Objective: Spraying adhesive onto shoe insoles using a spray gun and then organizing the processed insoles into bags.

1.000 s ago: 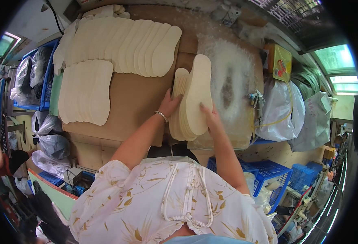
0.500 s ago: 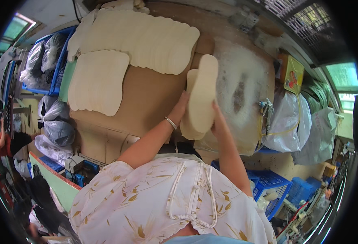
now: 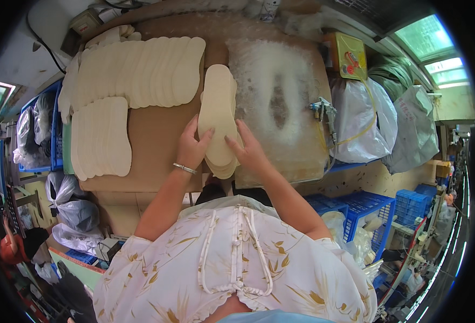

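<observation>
A stack of cream, foot-shaped insoles sits upright in front of me at the near middle of the brown table board. Along its left edge, my left hand grips it with the thumb on the top insole. My right hand holds the right edge, thumb likewise on top; its lower fingers are partly hidden. To the left, a long row of overlapping insoles lies at the back, with a shorter overlapping row nearer me.
Right of the stack, a board carries white spray residue around a bare insole-shaped patch. A spray gun with a yellow hose hangs at its right edge. White plastic bags and a blue crate stand beyond; another blue crate is left.
My hands have brought the stack level: the top insole, tilted and askew before, now lies nearly in line with those below. The head view has swung to the right.
</observation>
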Available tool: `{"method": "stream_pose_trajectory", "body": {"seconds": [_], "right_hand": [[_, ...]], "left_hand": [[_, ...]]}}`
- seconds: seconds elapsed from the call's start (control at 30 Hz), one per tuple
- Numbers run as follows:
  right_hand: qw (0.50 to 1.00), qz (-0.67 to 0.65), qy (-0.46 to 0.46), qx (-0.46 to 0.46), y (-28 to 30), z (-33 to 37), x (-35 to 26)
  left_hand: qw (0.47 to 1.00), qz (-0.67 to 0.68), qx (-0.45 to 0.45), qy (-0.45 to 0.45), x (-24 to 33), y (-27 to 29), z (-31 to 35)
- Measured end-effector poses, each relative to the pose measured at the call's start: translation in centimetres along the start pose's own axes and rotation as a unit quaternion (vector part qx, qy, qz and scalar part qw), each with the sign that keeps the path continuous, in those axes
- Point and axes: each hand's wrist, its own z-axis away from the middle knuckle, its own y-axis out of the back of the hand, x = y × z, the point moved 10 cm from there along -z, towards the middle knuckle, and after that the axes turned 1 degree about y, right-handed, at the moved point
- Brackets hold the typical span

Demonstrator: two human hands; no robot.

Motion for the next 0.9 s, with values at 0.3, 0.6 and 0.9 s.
{"method": "stream_pose_trajectory", "body": {"seconds": [0.3,0.6,0.9], "right_hand": [[0.996,0.067,0.046,-0.039,2.6,0.9,-0.3],[0.925,0.243,-0.127,0.263,31.7,3.3,21.7],[0.954,0.196,-0.215,0.078,34.6,-0.5,29.4]], "left_hand": [[0.899,-0.342,0.148,-0.231,10.5,-4.3,3.8],[0.969,0.225,0.059,0.088,4.8,-13.7,4.0],[0.93,0.307,0.041,0.199,-6.5,-22.1,-1.5]]}}
